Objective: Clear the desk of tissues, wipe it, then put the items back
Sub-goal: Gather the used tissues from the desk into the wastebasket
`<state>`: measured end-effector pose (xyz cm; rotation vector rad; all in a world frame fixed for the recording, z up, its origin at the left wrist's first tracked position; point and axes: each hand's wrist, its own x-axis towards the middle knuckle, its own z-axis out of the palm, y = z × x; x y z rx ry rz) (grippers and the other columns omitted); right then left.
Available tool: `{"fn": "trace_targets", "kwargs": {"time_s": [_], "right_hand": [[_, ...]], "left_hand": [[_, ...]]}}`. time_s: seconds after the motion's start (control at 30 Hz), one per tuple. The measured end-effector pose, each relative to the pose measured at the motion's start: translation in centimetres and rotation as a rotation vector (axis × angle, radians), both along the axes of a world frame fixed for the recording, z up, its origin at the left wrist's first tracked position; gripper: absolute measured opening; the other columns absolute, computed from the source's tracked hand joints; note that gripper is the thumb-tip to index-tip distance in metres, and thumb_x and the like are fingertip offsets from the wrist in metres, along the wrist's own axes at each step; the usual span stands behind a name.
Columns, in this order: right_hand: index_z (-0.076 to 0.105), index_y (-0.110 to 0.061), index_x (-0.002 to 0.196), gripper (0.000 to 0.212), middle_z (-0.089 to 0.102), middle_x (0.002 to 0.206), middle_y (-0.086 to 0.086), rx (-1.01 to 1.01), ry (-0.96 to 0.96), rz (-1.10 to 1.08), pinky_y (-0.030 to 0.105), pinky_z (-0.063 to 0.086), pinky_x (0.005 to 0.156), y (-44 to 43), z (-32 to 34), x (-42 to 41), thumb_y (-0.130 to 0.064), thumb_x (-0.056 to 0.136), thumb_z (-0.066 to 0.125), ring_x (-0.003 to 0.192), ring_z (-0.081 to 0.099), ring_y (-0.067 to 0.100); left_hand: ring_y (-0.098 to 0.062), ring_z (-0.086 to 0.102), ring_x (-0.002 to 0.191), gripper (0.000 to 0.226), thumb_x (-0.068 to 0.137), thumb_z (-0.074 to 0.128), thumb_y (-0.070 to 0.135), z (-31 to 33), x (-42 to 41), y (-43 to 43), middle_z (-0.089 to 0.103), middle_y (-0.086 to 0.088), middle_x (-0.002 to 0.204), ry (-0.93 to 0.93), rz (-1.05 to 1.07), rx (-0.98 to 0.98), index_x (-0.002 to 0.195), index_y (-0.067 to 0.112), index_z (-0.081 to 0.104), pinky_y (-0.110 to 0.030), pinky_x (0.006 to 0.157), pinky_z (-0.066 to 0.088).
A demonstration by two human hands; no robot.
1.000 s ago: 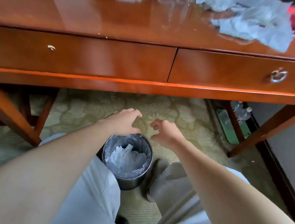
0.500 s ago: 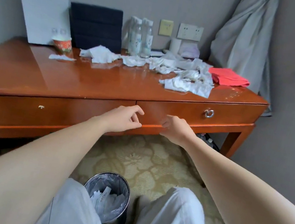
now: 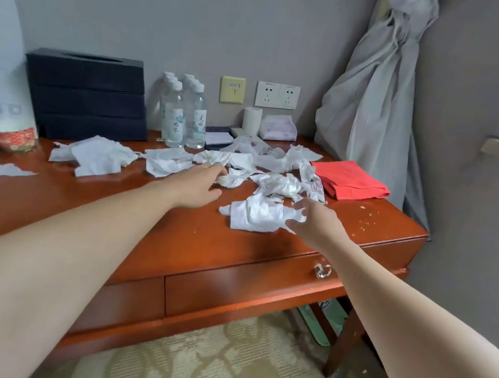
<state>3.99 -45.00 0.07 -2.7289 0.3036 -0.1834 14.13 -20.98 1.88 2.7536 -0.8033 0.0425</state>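
A second ago both hands hang empty over the lined waste bin below; now both are up over the desk (image 3: 165, 240) — a new pick-up cycle begins.

Left hand (image 3: 198, 186): fingers straight and relaxed, tips at a small crumpled tissue (image 3: 233, 181), nothing gripped.

Right hand (image 3: 315, 223): fingers spread, tips touching the nearest tissue wad (image 3: 257, 215), not closed round it.

The tissue pile (image 3: 277, 173) lies scattered mid-desk, between the water bottles (image 3: 183, 120) and the red cloth (image 3: 349, 180); one flat scrap (image 3: 1, 171) sits far left.

Judgement: clearing is only partly done — wiping waits.
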Motion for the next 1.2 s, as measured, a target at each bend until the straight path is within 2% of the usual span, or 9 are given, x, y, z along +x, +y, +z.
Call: {"fn": "trace_targets", "kwargs": {"time_s": [0.2,0.33,0.43,0.5,0.6,0.67,0.77,0.93,1.2], "right_hand": [[0.048,-0.018,0.134,0.079,0.055,0.132,0.009,0.057,0.093,-0.063,0.041,0.049,0.093,0.1,-1.8,5.5,-0.073,0.077,0.054,0.117,0.054,0.029],[0.042,-0.021,0.14,0.097,0.04,0.145,0.009,-0.048,0.177,-0.086,0.049,0.039,0.102,1.2,-3.1,6.6,-0.086,0.069,0.051,0.137,0.032,0.034],[0.045,-0.023,0.138,0.082,0.04,0.143,0.005,-0.054,0.136,-0.081,0.046,0.039,0.101,1.4,-3.3,6.6,-0.074,0.075,0.06,0.136,0.031,0.031],[0.048,-0.023,0.136,0.068,0.047,0.138,0.004,-0.025,0.115,-0.05,0.042,0.042,0.097,1.2,-3.0,6.5,-0.061,0.082,0.063,0.13,0.039,0.03],[0.056,-0.022,0.129,0.047,0.062,0.112,0.003,0.011,0.11,-0.013,0.031,0.045,0.076,1.8,-2.7,5.8,-0.039,0.086,0.063,0.107,0.056,0.026],[0.057,-0.023,0.127,0.04,0.063,0.104,0.004,0.006,0.115,0.007,0.03,0.042,0.071,2.7,-2.6,5.0,-0.03,0.088,0.06,0.1,0.058,0.027],[0.056,-0.022,0.132,0.042,0.065,0.116,0.007,0.017,0.112,0.035,0.03,0.044,0.073,4.2,-2.6,3.6,-0.022,0.09,0.058,0.108,0.058,0.028],[0.059,-0.025,0.131,0.044,0.066,0.117,0.008,0.043,0.067,0.108,0.025,0.038,0.066,7.4,-2.6,1.7,-0.013,0.088,0.056,0.106,0.059,0.027],[0.067,-0.02,0.121,0.042,0.064,0.112,0.011,0.083,-0.013,0.282,0.027,0.042,0.069,15.2,-3.5,-0.3,-0.003,0.087,0.049,0.091,0.059,0.027]], "left_hand": [[-0.027,0.039,0.139,0.047,0.104,0.04,0.023,-1.4,7.8,-2.3,0.037,-0.009,0.155,0.028,-0.008,0.086,0.15,0.017,0.035,-0.037,0.111,0.034],[-0.023,0.037,0.142,0.044,0.106,0.036,0.024,-3.1,9.4,-3.0,0.039,-0.006,0.155,0.067,-0.07,0.162,0.149,0.017,0.04,-0.037,0.117,0.03],[-0.024,0.044,0.136,0.041,0.104,0.041,0.021,-3.4,9.2,-2.5,0.048,-0.005,0.148,0.025,-0.054,0.146,0.145,0.016,0.048,-0.036,0.111,0.036],[-0.024,0.052,0.124,0.042,0.101,0.046,0.017,-3.1,8.7,-1.8,0.058,-0.007,0.135,0.01,-0.034,0.152,0.143,0.015,0.05,-0.032,0.097,0.043],[-0.024,0.059,0.103,0.031,0.096,0.052,0.013,-2.7,7.6,-0.3,0.066,-0.009,0.111,0.029,-0.026,0.152,0.125,0.02,0.062,-0.032,0.078,0.044],[-0.02,0.058,0.099,0.024,0.095,0.056,0.015,-3.0,6.6,1.0,0.062,-0.007,0.108,0.037,-0.009,0.134,0.115,0.023,0.067,-0.031,0.084,0.046],[-0.013,0.053,0.093,0.034,0.092,0.065,0.022,-3.3,4.5,3.7,0.044,-0.001,0.112,0.05,0.034,0.08,0.125,0.025,0.064,-0.031,0.093,0.046],[-0.02,0.061,0.108,0.066,0.089,0.07,0.026,-3.2,0.3,8.5,0.055,-0.007,0.137,0.184,0.075,0.057,0.148,0.025,0.041,-0.03,0.092,0.05],[-0.013,0.062,0.103,0.047,0.089,0.071,0.025,-2.9,-5.1,13.7,0.061,-0.002,0.128,0.195,0.123,0.068,0.134,0.021,0.058,-0.034,0.095,0.052]]}}
